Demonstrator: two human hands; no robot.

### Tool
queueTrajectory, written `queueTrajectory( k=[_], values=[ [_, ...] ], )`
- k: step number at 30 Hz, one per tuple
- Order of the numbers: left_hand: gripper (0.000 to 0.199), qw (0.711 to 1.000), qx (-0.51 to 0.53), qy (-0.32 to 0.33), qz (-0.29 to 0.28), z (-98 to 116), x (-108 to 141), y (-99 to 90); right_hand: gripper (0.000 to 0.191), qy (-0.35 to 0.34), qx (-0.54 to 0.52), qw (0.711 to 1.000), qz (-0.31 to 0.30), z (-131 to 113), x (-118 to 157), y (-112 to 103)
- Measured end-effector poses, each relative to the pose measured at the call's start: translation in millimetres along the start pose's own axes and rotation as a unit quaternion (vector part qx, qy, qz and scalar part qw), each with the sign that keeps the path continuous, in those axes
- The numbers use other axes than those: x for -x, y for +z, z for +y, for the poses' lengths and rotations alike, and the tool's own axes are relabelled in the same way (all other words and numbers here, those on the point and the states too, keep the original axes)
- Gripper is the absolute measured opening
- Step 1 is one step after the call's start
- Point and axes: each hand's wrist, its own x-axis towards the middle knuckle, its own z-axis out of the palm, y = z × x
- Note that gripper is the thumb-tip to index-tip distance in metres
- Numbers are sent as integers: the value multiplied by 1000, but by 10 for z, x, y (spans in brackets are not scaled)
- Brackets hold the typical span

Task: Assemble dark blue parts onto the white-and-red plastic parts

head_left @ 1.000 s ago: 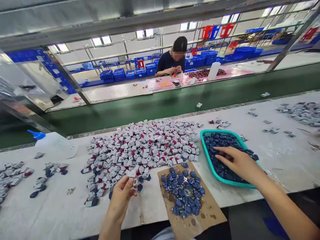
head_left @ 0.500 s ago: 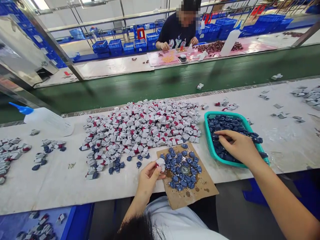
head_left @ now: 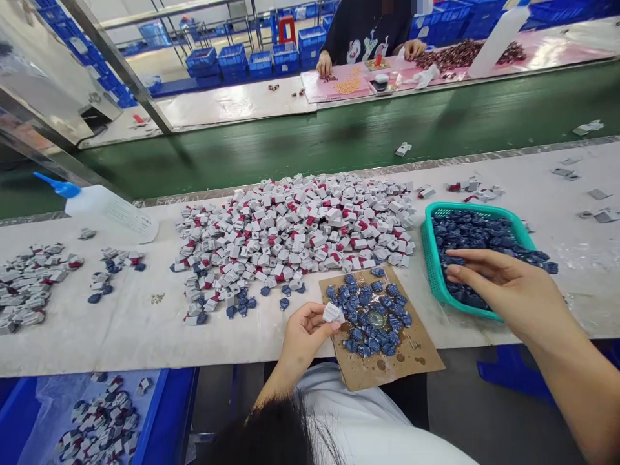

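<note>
While narrowly pinched in the left hand [head_left: 305, 339], small white part [head_left: 333, 313] just at the edge of a cardboard sheet [head_left: 368, 373]; right hand [head_left: 504, 290] loosely open, fingers curved over dark blue pieces [head_left: 465, 234] in a teal basket [head_left: 433, 258]; white-and-red pile [head_left: 290, 226] beyond, on the surface [head_left: 97, 342].

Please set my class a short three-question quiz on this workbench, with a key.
1. What is the left hand holding?
2. True or false: the right hand is over the teal basket.
3. What colour are the pieces on the cardboard? A) dark blue B) yellow C) green

Key: 1. a white piece; 2. true; 3. A
</note>
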Motion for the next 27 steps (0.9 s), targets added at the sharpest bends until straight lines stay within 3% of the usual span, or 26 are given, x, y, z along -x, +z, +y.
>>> queueTrajectory(
  k=[2, 4, 6, 11, 18, 21, 27],
  values=[
    [33, 1000, -1, -6, -5, 5, 5, -5, 39, -78, 20, 995, -52, -105, 226, 123],
    [33, 1000, 1, -14, -12, 12, 10, -8, 31, -195, 47, 973, -115, -155, 431, 296],
    [32, 1000, 1, -18, -17, 17, 15, -9, 28, -272, 73, 950, -134, -143, 573, 468],
    [31, 1000, -6, -14, -20, 22, 22, -3, 17, -306, 99, 939, -122, -6, 654, 672],
    [33, 1000, -7, -13, -22, 27, 38, 2, 29, -321, 144, 913, -207, 71, 598, 666],
    [34, 1000, 6, -13, -25, 13, 37, -2, 33, -366, 205, 879, -227, 59, 558, 643],
    [30, 999, 0, -2, -32, 5, 40, -10, 24, -454, 355, 798, -176, -76, 536, 678]
  ],
)
